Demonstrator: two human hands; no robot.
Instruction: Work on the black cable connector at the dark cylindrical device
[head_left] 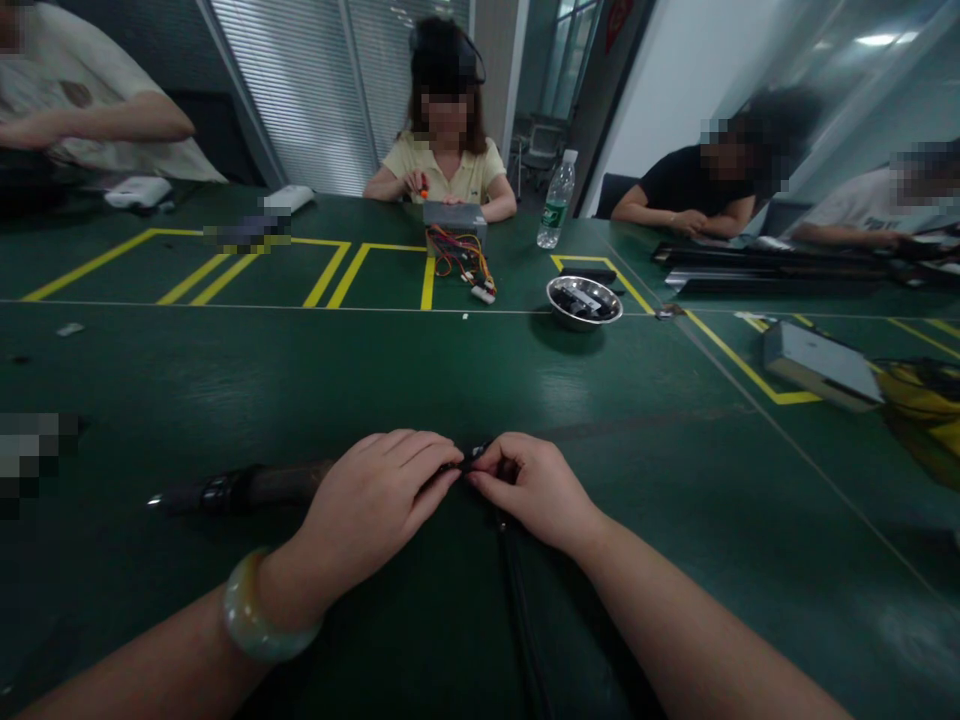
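Between the fingertips of both hands is a small black piece (472, 456), mostly covered by the fingers. My left hand (382, 490), with a pale green bangle on its wrist, pinches the piece's left end. From the other side my right hand (536, 488) pinches it with thumb and forefinger. A thin black cable or strap (517, 600) runs from below my right hand towards the near edge of the view. A dark rod-like tool (240, 490) with a shiny tip lies on the green table (300, 370), partly behind my left hand.
Ahead stand a metal bowl (583, 303) of dark parts, a water bottle (556, 200) and a grey box with coloured wires (456, 228). A silver box (821, 362) lies at the right. Several people sit around the table's far side.
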